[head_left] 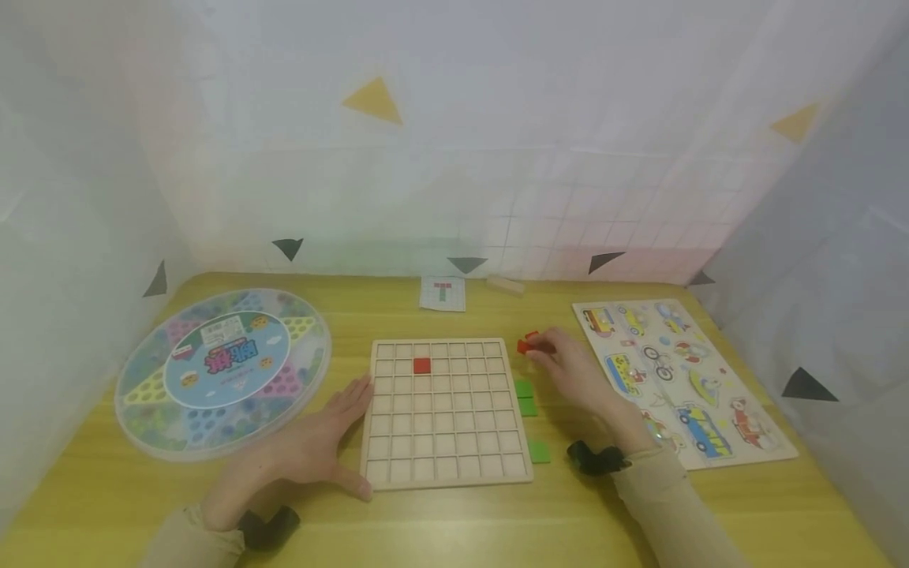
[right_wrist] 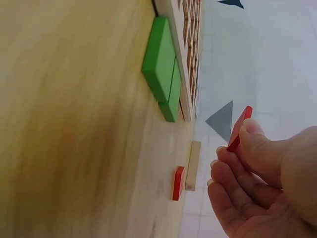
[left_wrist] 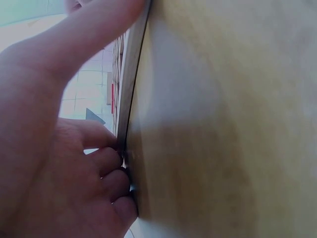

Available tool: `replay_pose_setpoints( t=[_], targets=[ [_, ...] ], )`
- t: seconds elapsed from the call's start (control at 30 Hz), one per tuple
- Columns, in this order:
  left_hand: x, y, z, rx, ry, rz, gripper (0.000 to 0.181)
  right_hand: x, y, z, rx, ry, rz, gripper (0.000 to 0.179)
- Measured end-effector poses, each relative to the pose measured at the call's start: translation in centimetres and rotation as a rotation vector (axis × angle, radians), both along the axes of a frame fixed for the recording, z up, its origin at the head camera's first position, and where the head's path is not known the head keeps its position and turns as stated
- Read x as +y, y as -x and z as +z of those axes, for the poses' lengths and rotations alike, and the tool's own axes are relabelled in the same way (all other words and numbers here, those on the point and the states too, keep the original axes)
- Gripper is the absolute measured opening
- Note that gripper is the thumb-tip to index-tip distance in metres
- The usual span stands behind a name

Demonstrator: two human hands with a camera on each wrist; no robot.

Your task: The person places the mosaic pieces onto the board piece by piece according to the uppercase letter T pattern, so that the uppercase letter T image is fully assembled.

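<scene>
A wooden grid board (head_left: 448, 413) lies on the table with one red square tile (head_left: 422, 365) in a cell of its second row. My left hand (head_left: 312, 446) rests at the board's left edge, fingers and thumb spread along it; the left wrist view shows the fingertips against the board's side (left_wrist: 130, 79). Off the board's upper right corner, my right hand (head_left: 564, 371) pinches a red square tile (right_wrist: 240, 128) between thumb and fingers, raised above the table. Another red tile (right_wrist: 178, 183) lies on the table below it. Three green tiles (head_left: 528, 407) lie along the board's right edge.
Behind the board lie a pattern card (head_left: 443, 293) with a red and green T and a small wooden block (head_left: 506, 285). A round board game (head_left: 223, 371) sits at left, a picture puzzle board (head_left: 682, 379) at right. White sheeting (head_left: 454, 189) encloses the table.
</scene>
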State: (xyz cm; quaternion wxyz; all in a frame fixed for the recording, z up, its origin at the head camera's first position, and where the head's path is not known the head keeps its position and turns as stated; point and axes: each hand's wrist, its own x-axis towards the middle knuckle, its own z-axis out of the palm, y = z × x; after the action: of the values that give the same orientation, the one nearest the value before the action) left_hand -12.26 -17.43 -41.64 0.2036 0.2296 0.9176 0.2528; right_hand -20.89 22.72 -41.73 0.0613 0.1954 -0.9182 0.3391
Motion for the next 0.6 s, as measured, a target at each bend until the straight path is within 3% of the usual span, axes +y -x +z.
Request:
replay_pose_setpoints(
  t=[0.2, 0.6],
  targets=[
    [0.0, -0.1, 0.2, -0.007, 0.009, 0.011, 0.143, -1.1, 0.2, 0.1, -0.052, 0.003, 0.009, 0.019],
    [0.0, -0.1, 0.1, 0.002, -0.007, 0.008, 0.142, -4.0, 0.6, 1.3, -0.078, 0.043, 0.046, 0.018]
  ],
)
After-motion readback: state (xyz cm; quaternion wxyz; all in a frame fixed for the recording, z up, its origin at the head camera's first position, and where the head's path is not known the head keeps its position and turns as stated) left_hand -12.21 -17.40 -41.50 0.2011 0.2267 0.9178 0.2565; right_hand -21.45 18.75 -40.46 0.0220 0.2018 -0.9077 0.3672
